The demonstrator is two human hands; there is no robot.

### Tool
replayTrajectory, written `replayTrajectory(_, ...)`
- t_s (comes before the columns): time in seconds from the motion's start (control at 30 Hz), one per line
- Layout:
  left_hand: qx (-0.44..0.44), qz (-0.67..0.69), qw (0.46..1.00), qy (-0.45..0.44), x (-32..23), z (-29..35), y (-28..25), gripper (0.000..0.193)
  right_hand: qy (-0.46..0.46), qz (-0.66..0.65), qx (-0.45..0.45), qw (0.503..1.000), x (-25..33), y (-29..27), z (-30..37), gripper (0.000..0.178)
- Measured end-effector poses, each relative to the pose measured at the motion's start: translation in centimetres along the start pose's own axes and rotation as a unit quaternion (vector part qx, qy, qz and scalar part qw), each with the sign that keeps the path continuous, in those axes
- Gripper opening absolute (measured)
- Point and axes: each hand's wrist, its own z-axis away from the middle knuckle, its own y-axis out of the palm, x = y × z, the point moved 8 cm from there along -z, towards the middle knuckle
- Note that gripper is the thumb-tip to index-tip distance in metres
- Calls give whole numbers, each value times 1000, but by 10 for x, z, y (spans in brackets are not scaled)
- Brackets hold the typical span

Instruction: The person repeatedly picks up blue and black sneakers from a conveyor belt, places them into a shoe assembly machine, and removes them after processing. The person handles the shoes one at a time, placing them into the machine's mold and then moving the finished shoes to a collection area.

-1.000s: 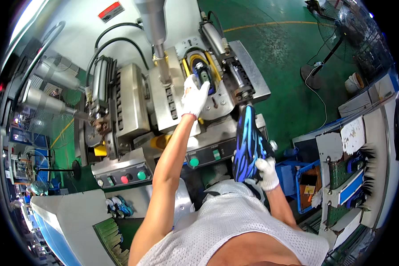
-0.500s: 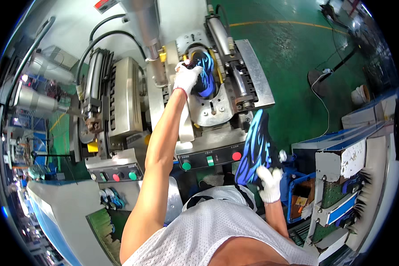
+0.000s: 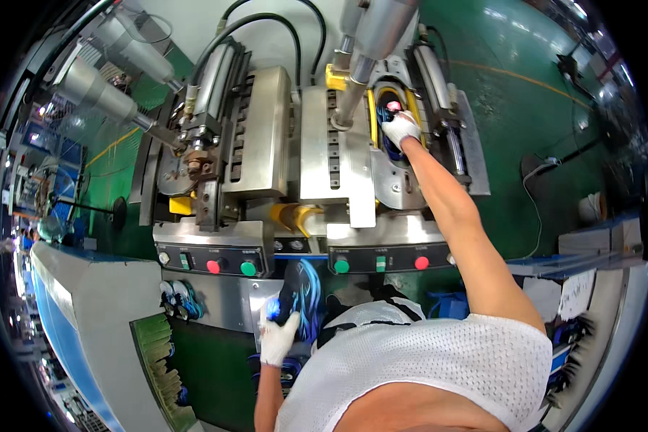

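My left hand (image 3: 277, 340), in a white glove, grips a black-and-blue sports shoe (image 3: 307, 297) low in front of the machine, close to my body. The thumb and fingers close around its side. My right hand (image 3: 402, 128), also gloved, reaches forward to a second dark blue shoe (image 3: 392, 150) sitting in the yellow-edged holder of the right press station (image 3: 396, 189). Its fingers are closed at that shoe's upper, and the glove hides part of it. A pinkish-white spot shows just beyond the fingertips.
A metal ram (image 3: 353, 97) slants down left of the right station. The left press station (image 3: 259, 137) stands beside it. Button panels (image 3: 209, 266) run along the front. More blue shoes (image 3: 183, 299) lie at lower left, near a brush-edged opening (image 3: 151, 353). A fan stand (image 3: 536, 167) is at right.
My left hand has come back from the right station and now holds a shoe low at the left. My right hand has moved forward to the station with its shoe. The view has shifted left.
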Motion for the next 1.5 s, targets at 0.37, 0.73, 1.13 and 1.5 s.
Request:
replayTrajectory(0.37,-235,-99,889,-381,291,88,-24,74,-120,-98,101,983,-10,19,-27,59)
replayTrajectory(0.73,-304,129,919,-216,293,144,-31,64,-543,243,79,800,89,121,418,87)
replayTrajectory(1.13,-400,42,892,-208,360,164,-30,84,-462,-33,480,745,165,260,705,95)
replayTrajectory(1.5,-281,96,923,-245,403,126,-75,84,40,-116,465,877,144,222,634,71)
